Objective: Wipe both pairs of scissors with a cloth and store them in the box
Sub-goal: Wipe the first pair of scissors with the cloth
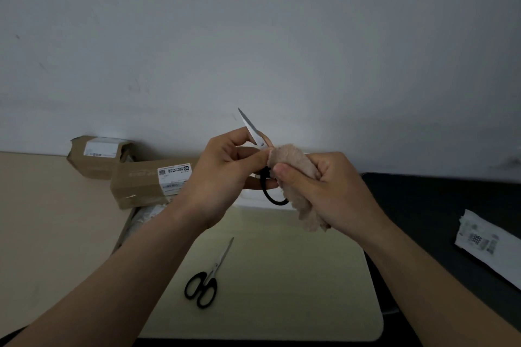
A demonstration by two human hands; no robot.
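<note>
Scissors (253, 131) pinched near the pivot by the left hand (222, 175) point up-left above the bench (56, 220), black handles against the cloth (290, 160) bunched in the gripping right hand (329, 189), while the second pair (208, 276) lies below, nearer the left arm.

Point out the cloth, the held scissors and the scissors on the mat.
cloth (293, 157), head view, upper fold.
held scissors (252, 128), head view, middle of the blade.
scissors on the mat (215, 265), head view, at the pivot.
</note>
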